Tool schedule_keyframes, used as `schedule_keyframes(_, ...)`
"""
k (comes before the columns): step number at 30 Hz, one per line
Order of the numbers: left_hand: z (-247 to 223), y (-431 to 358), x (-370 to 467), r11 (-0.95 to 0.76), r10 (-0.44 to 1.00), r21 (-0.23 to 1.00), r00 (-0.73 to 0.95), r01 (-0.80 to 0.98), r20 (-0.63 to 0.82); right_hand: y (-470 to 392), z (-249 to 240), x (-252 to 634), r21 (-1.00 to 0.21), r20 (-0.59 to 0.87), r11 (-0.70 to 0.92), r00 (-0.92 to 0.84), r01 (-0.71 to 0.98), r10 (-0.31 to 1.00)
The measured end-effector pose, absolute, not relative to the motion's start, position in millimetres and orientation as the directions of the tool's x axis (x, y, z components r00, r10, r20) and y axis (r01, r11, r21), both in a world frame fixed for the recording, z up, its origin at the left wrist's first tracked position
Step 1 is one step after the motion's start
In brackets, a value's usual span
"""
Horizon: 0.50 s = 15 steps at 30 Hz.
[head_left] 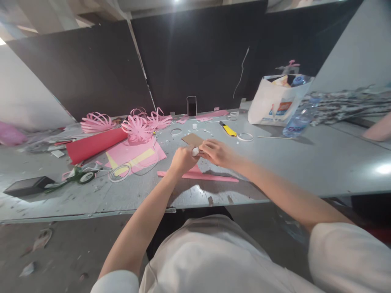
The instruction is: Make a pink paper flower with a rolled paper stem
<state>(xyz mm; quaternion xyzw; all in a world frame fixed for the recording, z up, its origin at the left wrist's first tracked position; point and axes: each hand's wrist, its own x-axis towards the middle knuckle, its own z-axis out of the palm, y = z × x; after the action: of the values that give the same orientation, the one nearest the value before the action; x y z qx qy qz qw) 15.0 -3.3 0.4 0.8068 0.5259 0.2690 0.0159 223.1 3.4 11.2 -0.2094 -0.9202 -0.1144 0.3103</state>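
Note:
My left hand [183, 158] and my right hand [216, 152] meet over the middle of the table, fingers closed and nearly touching. A small white piece [195, 151] pokes out at my left thumb and fingertips; its kind is not clear. My right fingertips pinch close beside it, and what they hold is hidden. Just beyond my hands lies a brown cardboard piece [192, 139]. Below them a folded pink paper strip [210, 176] stretches across the tabletop, partly covered by my left wrist.
To the left lie pink paper-strip loops [139, 128], a red roll [94, 145], pink sheets [146, 152], green-handled scissors [81, 176] and a black box [29, 186]. A yellow cutter [228, 129], phone [192, 106], white bag [270, 101] and bottle [296, 122] stand or lie beyond and right.

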Motion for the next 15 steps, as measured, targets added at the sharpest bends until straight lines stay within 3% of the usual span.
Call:
schedule_keyframes(4, -2, -2, 11, -0.491, 0.84, 0.312, 0.349, 0.813, 0.415, 2, 15, 226, 0.145, 0.578, 0.895, -0.771, 0.421, 0.268)
schedule_keyframes(7, -5, 0, 8, -0.538, 0.816, 0.343, 0.372, 0.77, 0.443, 0, 17, 227, 0.059, 0.571, 0.933, -0.778, 0.356, 0.261)
schedule_keyframes(11, -10, 3, 7, -0.607, 0.773, 0.409, 0.387, 0.682, 0.503, -5, 16, 224, -0.293, 0.587, 0.918, -0.707, 0.269, 0.394)
schedule_keyframes(15, -14, 6, 6, -0.671, 0.725, 0.45, 0.392, 0.589, 0.566, -10, 13, 219, -0.664, 0.505, 0.72, -0.588, 0.202, 0.632)
